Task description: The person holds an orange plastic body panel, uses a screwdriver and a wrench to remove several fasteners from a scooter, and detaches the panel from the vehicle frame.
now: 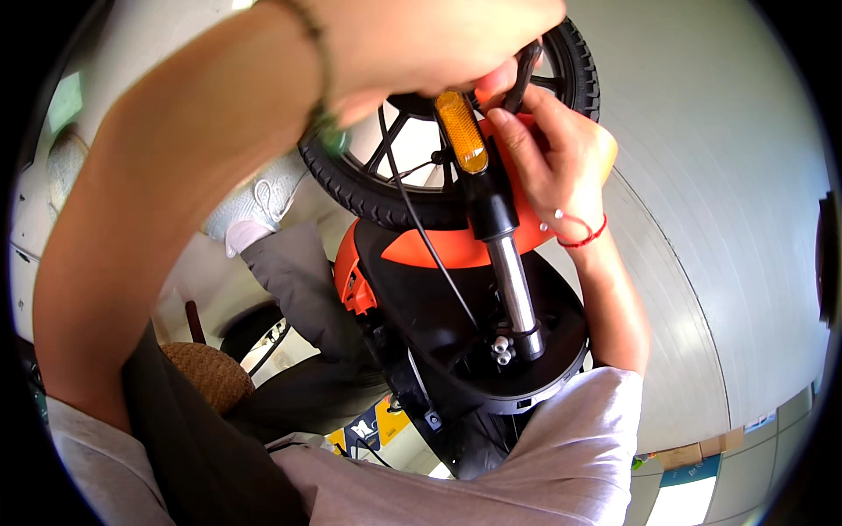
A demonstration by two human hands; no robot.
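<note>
A small scooter-like vehicle lies tipped up in front of me, its black spoked wheel (373, 203) at the top. An orange fender (443, 250) and a fork leg (510, 276) with an amber reflector (462, 131) run beside it. My left hand (447, 44) is closed over the wheel's hub area, its back toward me; what its fingers grip is hidden. My right hand (566, 149) pinches a slender, dark, curved piece (524, 74) between thumb and fingers, just right of the reflector. The fingertips of both hands nearly meet there.
A black cable (412, 206) runs from the wheel down to the black body (438, 302). To the left are a person's grey shoe (254, 209), a dark trouser leg (303, 285) and a woven brown seat (209, 375). Boxes (688, 454) stand at the lower right.
</note>
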